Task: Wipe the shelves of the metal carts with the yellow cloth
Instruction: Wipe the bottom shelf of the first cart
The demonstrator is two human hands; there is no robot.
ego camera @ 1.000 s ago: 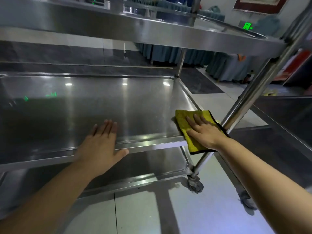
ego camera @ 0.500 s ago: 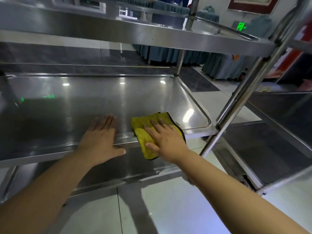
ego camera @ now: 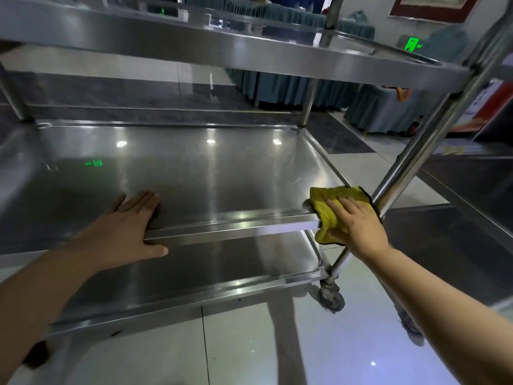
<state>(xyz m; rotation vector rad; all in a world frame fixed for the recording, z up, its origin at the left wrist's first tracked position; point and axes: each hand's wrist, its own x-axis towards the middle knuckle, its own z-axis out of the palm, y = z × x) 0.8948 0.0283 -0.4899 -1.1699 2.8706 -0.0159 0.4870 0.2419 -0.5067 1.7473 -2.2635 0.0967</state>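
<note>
A three-tier metal cart fills the view; its middle shelf [ego camera: 211, 173] is shiny steel. The yellow cloth [ego camera: 329, 207], dark-edged, drapes over the front right corner of that shelf beside the right post [ego camera: 410, 159]. My right hand [ego camera: 358, 226] presses flat on the cloth with straight fingers. My left hand [ego camera: 130, 226] rests flat on the shelf's front edge at the left, fingers straight, thumb under the rim. The top shelf [ego camera: 249, 48] hangs above and the bottom shelf [ego camera: 194, 276] lies below.
A second metal cart [ego camera: 472, 190] stands close on the right. A caster wheel [ego camera: 331, 297] sits on the tiled floor [ego camera: 249, 348]. Tables with teal skirts [ego camera: 291, 84] stand behind the cart, and a green exit sign [ego camera: 411, 43] glows on the far wall.
My right hand slid the cloth left along the front edge to the middle, then back right to the corner by the post. My left hand stayed flat on the edge.
</note>
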